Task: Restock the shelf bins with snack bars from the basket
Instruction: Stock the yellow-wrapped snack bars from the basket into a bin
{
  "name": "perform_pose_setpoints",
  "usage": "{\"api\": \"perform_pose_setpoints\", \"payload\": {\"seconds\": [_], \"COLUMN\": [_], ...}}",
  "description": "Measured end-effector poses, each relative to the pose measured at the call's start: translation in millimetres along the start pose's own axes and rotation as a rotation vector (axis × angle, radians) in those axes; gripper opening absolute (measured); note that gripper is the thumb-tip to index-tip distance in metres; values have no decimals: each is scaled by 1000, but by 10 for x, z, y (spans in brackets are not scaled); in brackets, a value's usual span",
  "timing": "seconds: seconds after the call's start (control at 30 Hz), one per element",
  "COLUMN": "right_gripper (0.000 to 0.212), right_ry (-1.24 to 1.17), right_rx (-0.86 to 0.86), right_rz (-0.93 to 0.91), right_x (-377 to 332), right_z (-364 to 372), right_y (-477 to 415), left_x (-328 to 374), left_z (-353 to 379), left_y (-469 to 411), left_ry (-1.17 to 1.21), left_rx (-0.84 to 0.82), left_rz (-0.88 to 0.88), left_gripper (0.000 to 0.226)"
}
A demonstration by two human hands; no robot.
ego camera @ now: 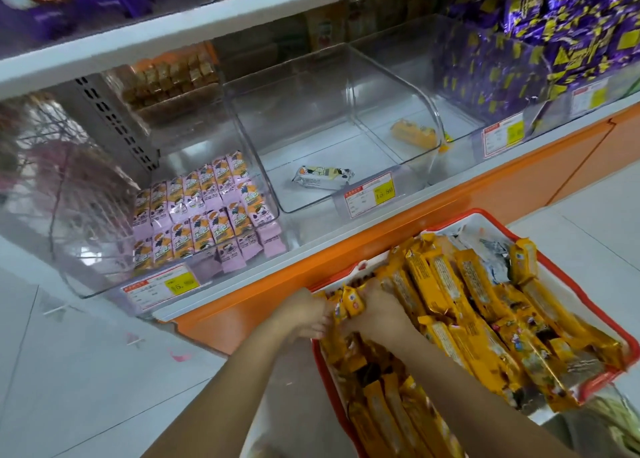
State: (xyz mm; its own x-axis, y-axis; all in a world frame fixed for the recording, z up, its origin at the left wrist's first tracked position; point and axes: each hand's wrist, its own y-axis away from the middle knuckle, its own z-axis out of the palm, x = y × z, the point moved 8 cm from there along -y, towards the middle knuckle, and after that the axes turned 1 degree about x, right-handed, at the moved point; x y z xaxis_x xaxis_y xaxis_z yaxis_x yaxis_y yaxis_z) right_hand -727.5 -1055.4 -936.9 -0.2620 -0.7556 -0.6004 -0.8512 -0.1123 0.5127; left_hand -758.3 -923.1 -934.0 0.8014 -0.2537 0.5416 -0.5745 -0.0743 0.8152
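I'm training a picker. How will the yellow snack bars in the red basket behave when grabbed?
Probably slippery: the yellow snack bars have glossy wrappers. Likely fairly stiff, since they lie straight in the red basket. Seemingly light: left hand and right hand grip several together.

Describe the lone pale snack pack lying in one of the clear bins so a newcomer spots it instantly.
Find the shelf with the orange front edge just beyond the red basket. Among its clear bins, take the bin just right of the rows of pink packs. The pale pack lies alone on its floor behind a price tag, whitish rather than pink or deep yellow.
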Motion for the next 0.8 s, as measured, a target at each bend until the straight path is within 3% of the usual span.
{"api": "perform_pose_setpoints", "payload": {"seconds": [0.07, 0.2, 0.27, 0.4, 0.6, 0.7, 0.8], "right_gripper": [76, 59, 56, 7, 25, 34, 31], "right_ry": [-33, -207, -283, -573, -670, -627, -492], "right_rx": [-73, -120, -131, -251, -282, -162, -57], "right_rz": [-22, -52, -97, -140, -227, -293, -493], "right_x": [41, 29, -50, -157, -279, -273, -371], "right_z": [-36, -386, -640, -999, -1441, -1649, -1829], "right_y": [-48, 58, 192, 370, 460, 466, 606], "left_x": [27, 177, 301, 604, 932, 1037, 1148], "left_z": [0, 107, 179, 199, 395, 522, 619], "left_y": [39, 165, 283, 487, 725, 900, 1074], "left_ry": [26, 33, 13, 182, 372, 451, 538], "left_rx": [15, -38, -131, -190, -210, -180, -122], "left_rz": [-11, -5, 55, 138, 218, 262, 344], "left_gripper": [14, 53, 55, 51, 38, 44, 44]}}
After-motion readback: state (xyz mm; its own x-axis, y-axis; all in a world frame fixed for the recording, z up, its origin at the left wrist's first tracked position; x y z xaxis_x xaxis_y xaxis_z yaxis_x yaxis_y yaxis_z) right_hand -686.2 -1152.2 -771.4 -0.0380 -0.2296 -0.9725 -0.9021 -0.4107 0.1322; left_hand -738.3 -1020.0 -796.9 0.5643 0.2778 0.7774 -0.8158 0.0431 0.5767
